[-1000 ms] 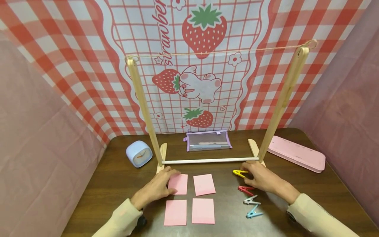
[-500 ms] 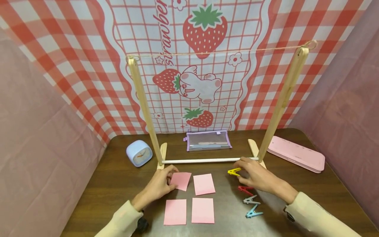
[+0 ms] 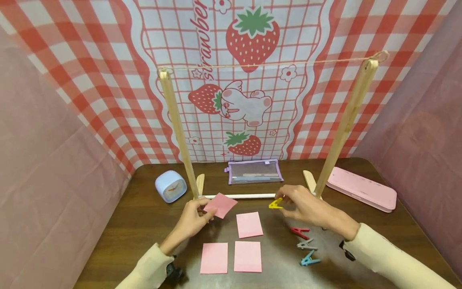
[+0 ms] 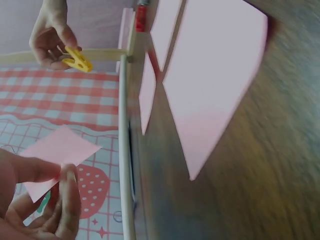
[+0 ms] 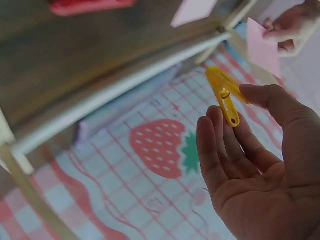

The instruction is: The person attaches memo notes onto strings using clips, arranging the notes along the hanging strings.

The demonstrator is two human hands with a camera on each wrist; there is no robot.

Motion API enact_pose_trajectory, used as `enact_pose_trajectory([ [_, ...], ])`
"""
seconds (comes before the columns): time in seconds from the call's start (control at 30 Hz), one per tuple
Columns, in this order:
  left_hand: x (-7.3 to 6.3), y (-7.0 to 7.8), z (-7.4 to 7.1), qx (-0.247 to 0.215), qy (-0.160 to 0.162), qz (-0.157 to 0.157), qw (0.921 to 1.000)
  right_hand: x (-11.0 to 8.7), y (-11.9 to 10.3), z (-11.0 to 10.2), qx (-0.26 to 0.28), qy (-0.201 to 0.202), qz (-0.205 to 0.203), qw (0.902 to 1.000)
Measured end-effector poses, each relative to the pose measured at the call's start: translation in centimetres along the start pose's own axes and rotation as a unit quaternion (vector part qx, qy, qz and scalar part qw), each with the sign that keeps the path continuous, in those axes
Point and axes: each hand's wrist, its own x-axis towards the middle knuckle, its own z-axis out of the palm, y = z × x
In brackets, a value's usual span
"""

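Observation:
My left hand [image 3: 195, 218] pinches a pink sticky note [image 3: 221, 205] by its edge, off the table and tilted; the left wrist view shows thumb and fingers on the note [image 4: 60, 150]. Between thumb and fingers of my right hand [image 3: 304, 206] is a yellow clothespin [image 3: 275, 204], raised near the white bar. In the right wrist view the thumb presses one leg of the clothespin [image 5: 225, 92]. Three pink notes lie on the table: one behind [image 3: 249, 224], two in front, left [image 3: 214, 258] and right [image 3: 247, 257]. Red [image 3: 299, 232], grey [image 3: 306, 244] and blue [image 3: 309, 259] clothespins lie at right.
A wooden frame with two posts [image 3: 177, 128], a white lower bar [image 3: 252, 196] and a string [image 3: 267, 64] across the top stands behind the hands. Around it are a blue clock [image 3: 171, 187], a purple mesh pouch [image 3: 255, 171] and a pink case [image 3: 362, 188].
The left hand has lifted the sticky note from the table and tilted it. The right hand has picked up the yellow clothespin and moved it left and up.

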Motion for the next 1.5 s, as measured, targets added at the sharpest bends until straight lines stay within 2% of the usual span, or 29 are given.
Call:
enact_pose_trajectory([
  [0.13, 0.4, 0.4, 0.0, -0.073, 0.009, -0.005, 0.9973, 1.5, -1.4, -1.7, -0.009, -0.006, -0.023, 0.9997],
  [0.2, 0.6, 0.7, -0.1, -0.087, 0.014, -0.002, 0.9961, 2.4, -2.1, -2.6, -0.010, -0.006, -0.035, 0.9993],
  [0.37, 1.2, 1.5, -0.2, -0.119, 0.034, -0.028, 0.9919, 4.8, -4.1, -4.7, -0.019, 0.003, -0.065, 0.9977],
  [0.57, 1.7, 2.5, -0.3, -0.167, 0.086, -0.043, 0.9812, 7.4, -6.4, -6.6, -0.022, -0.001, -0.083, 0.9963],
  [0.77, 2.7, 4.2, -0.5, -0.250, 0.144, -0.030, 0.9571, 9.9, -8.0, -8.5, -0.008, 0.024, -0.097, 0.9949],
  [0.93, 4.0, 5.5, -0.7, -0.309, 0.177, 0.010, 0.9344, 11.8, -9.0, -9.9, 0.017, 0.067, -0.103, 0.9922],
  [1.07, 5.1, 6.5, -0.8, -0.335, 0.213, 0.046, 0.9167, 13.2, -9.6, -11.1, 0.031, 0.096, -0.111, 0.9887],
  [1.23, 6.6, 8.0, -0.8, -0.358, 0.255, 0.081, 0.8945, 14.8, -10.7, -12.9, 0.042, 0.102, -0.103, 0.9886],
  [1.37, 8.0, 9.5, -0.8, -0.363, 0.272, 0.111, 0.8841, 16.3, -11.3, -14.3, 0.054, 0.118, -0.100, 0.9865],
  [1.5, 9.3, 11.0, -0.9, -0.373, 0.286, 0.131, 0.8731, 17.5, -11.8, -15.3, 0.070, 0.154, -0.101, 0.9804],
])
